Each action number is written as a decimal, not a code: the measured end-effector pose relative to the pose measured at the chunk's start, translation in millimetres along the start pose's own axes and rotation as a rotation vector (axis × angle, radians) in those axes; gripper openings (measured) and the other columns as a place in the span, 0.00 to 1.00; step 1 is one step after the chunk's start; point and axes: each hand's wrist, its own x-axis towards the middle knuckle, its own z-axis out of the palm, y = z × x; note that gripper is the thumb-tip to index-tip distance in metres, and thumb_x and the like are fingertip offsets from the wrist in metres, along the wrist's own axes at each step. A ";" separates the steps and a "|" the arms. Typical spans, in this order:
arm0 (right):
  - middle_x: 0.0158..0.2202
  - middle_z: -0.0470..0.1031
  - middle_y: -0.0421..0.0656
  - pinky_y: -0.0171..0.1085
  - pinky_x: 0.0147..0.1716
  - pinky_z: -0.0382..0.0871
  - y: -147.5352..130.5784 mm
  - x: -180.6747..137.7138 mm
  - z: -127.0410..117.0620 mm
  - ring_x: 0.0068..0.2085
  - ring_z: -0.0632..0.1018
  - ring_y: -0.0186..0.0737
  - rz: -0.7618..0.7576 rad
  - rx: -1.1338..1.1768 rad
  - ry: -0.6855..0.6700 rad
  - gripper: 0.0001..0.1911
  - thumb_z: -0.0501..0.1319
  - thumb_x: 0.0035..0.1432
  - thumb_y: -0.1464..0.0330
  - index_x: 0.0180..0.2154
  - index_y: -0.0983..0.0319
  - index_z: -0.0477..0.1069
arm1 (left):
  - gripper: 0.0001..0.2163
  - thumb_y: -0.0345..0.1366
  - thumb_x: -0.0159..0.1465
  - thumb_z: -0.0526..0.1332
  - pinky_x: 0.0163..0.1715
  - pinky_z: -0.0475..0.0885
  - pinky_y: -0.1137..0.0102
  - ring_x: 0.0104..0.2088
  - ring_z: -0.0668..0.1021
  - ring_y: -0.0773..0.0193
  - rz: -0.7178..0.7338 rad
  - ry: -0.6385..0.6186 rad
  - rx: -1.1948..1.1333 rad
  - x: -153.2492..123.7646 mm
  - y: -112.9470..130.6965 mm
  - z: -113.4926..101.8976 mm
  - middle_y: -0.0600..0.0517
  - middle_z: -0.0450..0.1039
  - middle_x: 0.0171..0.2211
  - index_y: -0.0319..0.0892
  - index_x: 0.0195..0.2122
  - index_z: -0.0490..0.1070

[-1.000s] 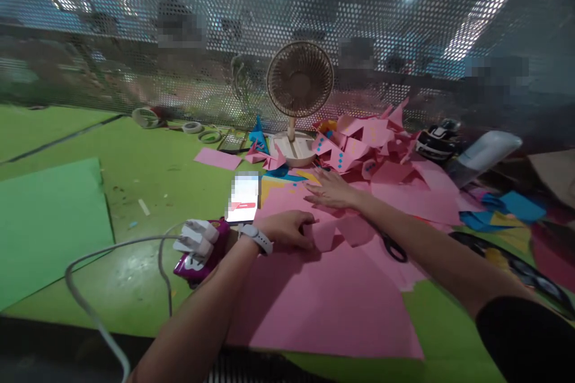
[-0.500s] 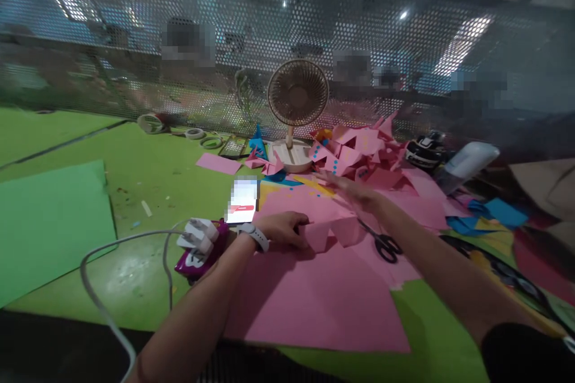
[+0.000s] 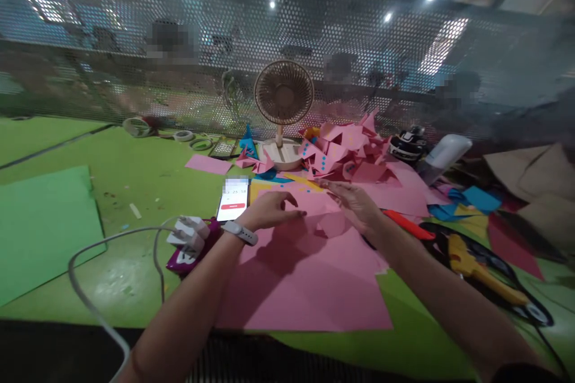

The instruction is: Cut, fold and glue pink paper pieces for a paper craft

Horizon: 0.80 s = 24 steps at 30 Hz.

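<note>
My left hand (image 3: 273, 210), a pale watch (image 3: 240, 232) on its wrist, hovers over the pink paper with thumb and fingers apart and nothing in them. My right hand (image 3: 354, 202) is stretched out flat, its fingertips near a yellow strip (image 3: 303, 182). Between and just below the hands lies a small folded pink piece (image 3: 333, 225). It rests on a large pink sheet (image 3: 309, 293). My right forearm covers most of the scissors.
A phone (image 3: 233, 200) and a purple case (image 3: 191, 256) with white plugs (image 3: 188, 232) lie left. Behind stand a fan (image 3: 284, 96) and a heap of pink folded paper (image 3: 350, 146). Right are a red-orange object (image 3: 408, 224), a yellow glue gun (image 3: 483, 275) and a spray can (image 3: 447, 155).
My left hand has let go of the folded pink piece and lifted with its fingers spread. My right hand has come down closer to that piece. The view has swung slightly right.
</note>
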 end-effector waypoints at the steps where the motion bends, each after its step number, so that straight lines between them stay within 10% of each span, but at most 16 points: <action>1: 0.41 0.77 0.43 0.45 0.54 0.58 1.6 -2.7 4.6 0.51 0.71 0.44 -0.001 0.016 0.021 0.11 0.67 0.44 0.61 0.32 0.58 0.77 | 0.20 0.51 0.54 0.60 0.18 0.58 0.75 0.17 0.67 0.70 0.026 0.039 -0.051 0.2 3.1 1.1 0.56 0.64 0.16 0.38 0.36 0.72; 10: 0.51 0.70 0.41 0.43 0.54 0.59 10.4 -14.1 25.2 0.54 0.68 0.44 -0.046 0.043 0.006 0.09 0.65 0.47 0.65 0.33 0.57 0.77 | 0.14 0.42 0.58 0.61 0.19 0.62 0.78 0.20 0.70 0.72 0.064 0.050 -0.691 -1.7 17.2 22.0 0.54 0.68 0.19 0.37 0.38 0.72; 24: 0.46 0.75 0.43 0.43 0.54 0.58 18.0 -18.4 25.8 0.52 0.70 0.43 -0.041 -0.028 0.025 0.09 0.65 0.47 0.64 0.34 0.58 0.77 | 0.12 0.41 0.57 0.62 0.19 0.65 0.78 0.18 0.72 0.72 0.065 0.068 -0.744 -1.1 21.3 27.3 0.53 0.70 0.18 0.35 0.31 0.72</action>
